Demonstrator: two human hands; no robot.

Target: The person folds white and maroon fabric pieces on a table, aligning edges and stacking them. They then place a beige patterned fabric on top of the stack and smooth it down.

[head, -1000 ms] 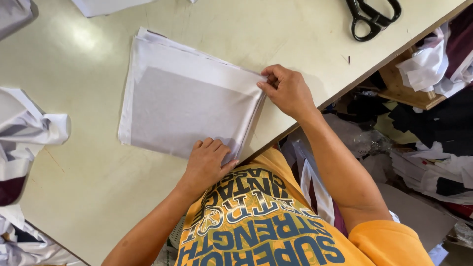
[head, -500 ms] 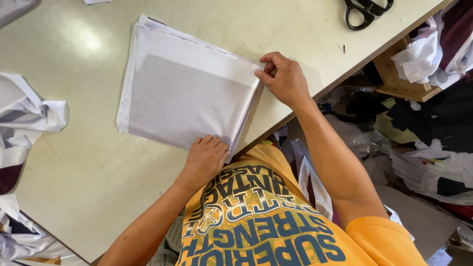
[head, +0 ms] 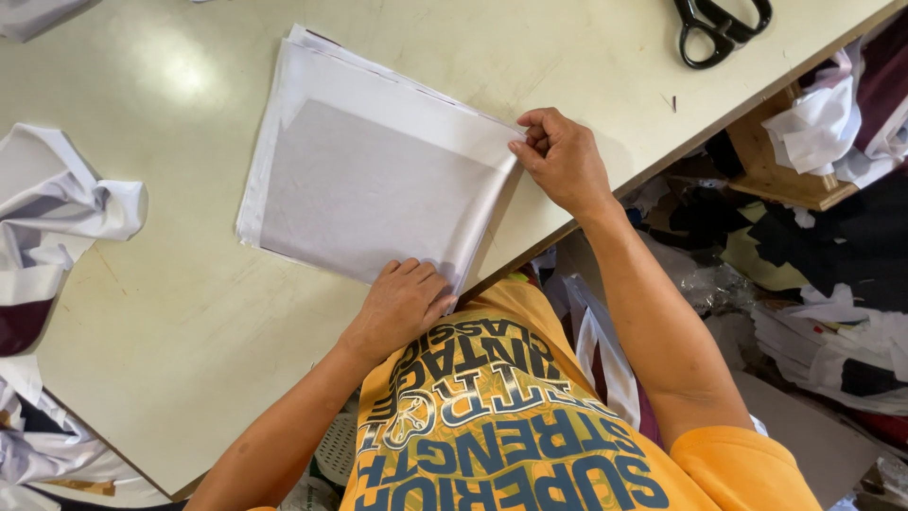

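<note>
A stack of white fabric pieces (head: 369, 180) lies flat on the pale table (head: 189, 322), squared up with a greyish sheet on top. My left hand (head: 402, 303) rests at the stack's near corner by the table edge, fingers curled over the fabric edge. My right hand (head: 563, 156) pinches the stack's right corner between thumb and fingers. Both arms reach in from below, over my yellow printed shirt.
Black scissors (head: 721, 26) lie at the table's far right. Crumpled white and maroon cloth (head: 57, 218) sits at the left edge. Beyond the right table edge lie piles of fabric scraps (head: 832, 237) and a wooden box (head: 785, 170).
Both hands kept their hold on the stack's corners. The stack's place in the picture changed slightly; otherwise nothing visibly changed.
</note>
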